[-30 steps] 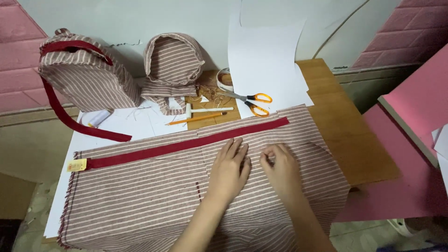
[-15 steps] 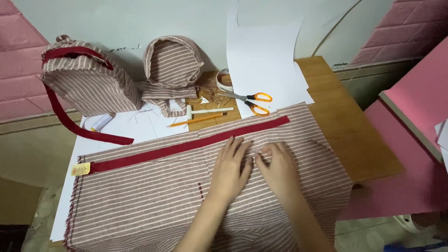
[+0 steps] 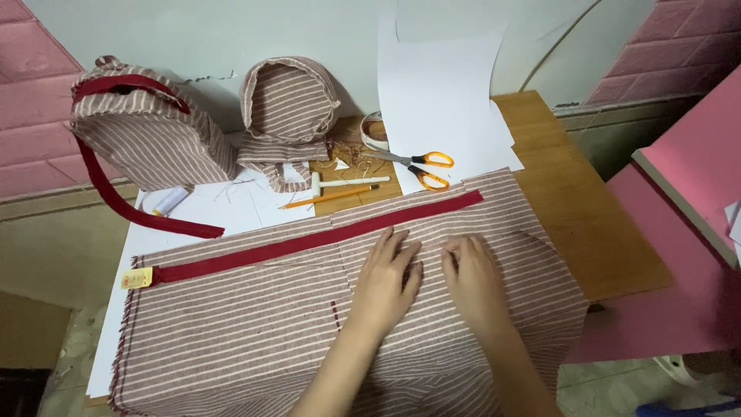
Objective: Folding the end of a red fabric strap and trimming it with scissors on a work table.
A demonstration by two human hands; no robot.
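Two bare hands lie flat on one large sheet of brown-and-white striped cloth spread across the table: the left hand with fingers spread, the right hand with fingers close together, both pressing just below one long red fabric strip that lies along the cloth's upper edge. Judging by this, the cloth is laid out and not yet made up. Behind stand two finished-looking striped fabric bags, one pair of orange-handled scissors and one orange pencil.
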